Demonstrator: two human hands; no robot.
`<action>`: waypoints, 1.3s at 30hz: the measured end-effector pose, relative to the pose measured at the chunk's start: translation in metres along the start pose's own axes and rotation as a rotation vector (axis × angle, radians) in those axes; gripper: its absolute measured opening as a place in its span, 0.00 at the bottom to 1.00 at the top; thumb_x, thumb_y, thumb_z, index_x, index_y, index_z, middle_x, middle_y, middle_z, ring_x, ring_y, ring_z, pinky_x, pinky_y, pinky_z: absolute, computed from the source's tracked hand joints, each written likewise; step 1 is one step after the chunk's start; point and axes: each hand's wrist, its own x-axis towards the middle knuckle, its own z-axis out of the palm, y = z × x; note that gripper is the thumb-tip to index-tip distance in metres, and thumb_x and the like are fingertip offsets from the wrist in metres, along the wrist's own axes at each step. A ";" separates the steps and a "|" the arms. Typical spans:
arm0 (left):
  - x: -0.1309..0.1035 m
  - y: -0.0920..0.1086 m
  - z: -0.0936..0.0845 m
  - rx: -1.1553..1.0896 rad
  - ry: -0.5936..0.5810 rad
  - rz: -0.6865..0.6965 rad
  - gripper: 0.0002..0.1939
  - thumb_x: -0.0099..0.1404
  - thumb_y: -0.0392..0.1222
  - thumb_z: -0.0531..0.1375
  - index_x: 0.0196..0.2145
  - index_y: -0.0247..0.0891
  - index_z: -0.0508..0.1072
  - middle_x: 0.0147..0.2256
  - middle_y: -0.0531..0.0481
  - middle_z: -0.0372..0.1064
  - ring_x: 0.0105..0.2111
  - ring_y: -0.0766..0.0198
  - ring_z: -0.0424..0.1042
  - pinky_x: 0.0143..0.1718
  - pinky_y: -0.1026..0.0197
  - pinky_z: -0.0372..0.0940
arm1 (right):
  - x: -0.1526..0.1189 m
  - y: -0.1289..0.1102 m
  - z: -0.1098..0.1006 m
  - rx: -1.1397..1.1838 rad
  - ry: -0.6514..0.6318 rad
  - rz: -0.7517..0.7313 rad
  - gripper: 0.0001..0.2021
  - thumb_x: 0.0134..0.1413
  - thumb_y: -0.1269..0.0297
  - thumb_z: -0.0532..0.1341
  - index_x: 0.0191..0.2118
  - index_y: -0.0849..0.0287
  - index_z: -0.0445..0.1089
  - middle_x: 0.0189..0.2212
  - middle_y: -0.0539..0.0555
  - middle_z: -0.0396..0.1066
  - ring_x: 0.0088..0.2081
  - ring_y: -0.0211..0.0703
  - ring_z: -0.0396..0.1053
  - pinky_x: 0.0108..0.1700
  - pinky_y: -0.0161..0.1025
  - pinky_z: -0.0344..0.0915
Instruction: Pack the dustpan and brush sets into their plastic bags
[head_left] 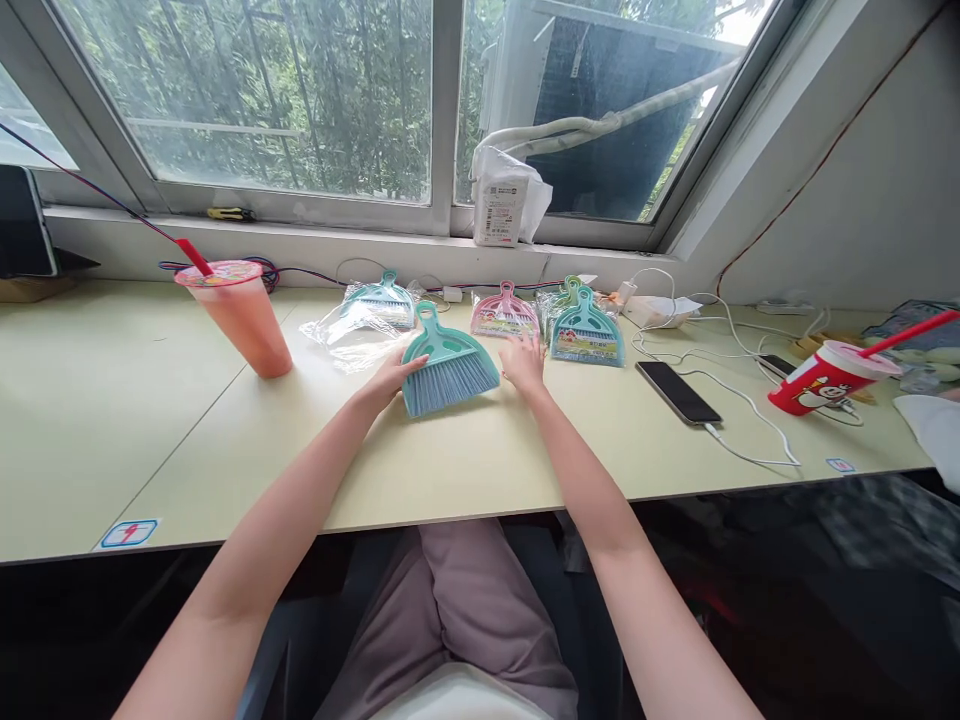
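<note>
My left hand [394, 378] grips the left edge of a teal mini dustpan and brush set [448, 372], thumb on its front. The set is unwrapped, tilted up off the table, with its blue bristles facing me. My right hand [523, 362] is just right of it, fingers apart and reaching forward, partly in front of a pink dustpan and brush set [506, 308] in clear wrap. Whether the fingertips touch that wrap I cannot tell. A wrapped teal set [586, 335] lies to the right, over a green one [571, 288].
Behind my left hand lie crumpled clear plastic [349, 340] and a light blue set [381, 298]. A pink drink cup [238, 318] stands on the left. A phone [679, 393] on a white cable and a red cup [829, 375] are on the right. Tissues [499, 210] sit on the sill.
</note>
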 end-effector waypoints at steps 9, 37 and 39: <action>0.020 -0.009 -0.018 -0.135 0.414 -0.099 0.26 0.51 0.31 0.68 0.44 0.40 0.61 0.44 0.47 0.70 0.34 0.66 0.74 0.30 0.63 0.71 | -0.001 -0.003 0.016 -0.133 -0.207 -0.125 0.22 0.65 0.67 0.49 0.62 0.62 0.63 0.63 0.62 0.63 0.64 0.47 0.59 0.62 0.39 0.56; 0.006 -0.013 0.025 -0.128 0.227 -0.003 0.38 0.44 0.32 0.74 0.46 0.41 0.56 0.47 0.46 0.69 0.49 0.54 0.74 0.46 0.52 0.73 | -0.049 -0.067 0.047 0.624 -0.315 -0.258 0.39 0.63 0.36 0.42 0.72 0.49 0.33 0.73 0.51 0.20 0.71 0.53 0.15 0.69 0.62 0.27; 0.007 -0.013 0.025 -0.093 0.219 -0.008 0.39 0.43 0.29 0.73 0.46 0.41 0.56 0.47 0.46 0.69 0.50 0.52 0.73 0.46 0.52 0.73 | -0.044 -0.064 0.044 0.627 -0.314 -0.206 0.38 0.65 0.40 0.44 0.72 0.51 0.33 0.73 0.51 0.21 0.72 0.52 0.16 0.69 0.60 0.29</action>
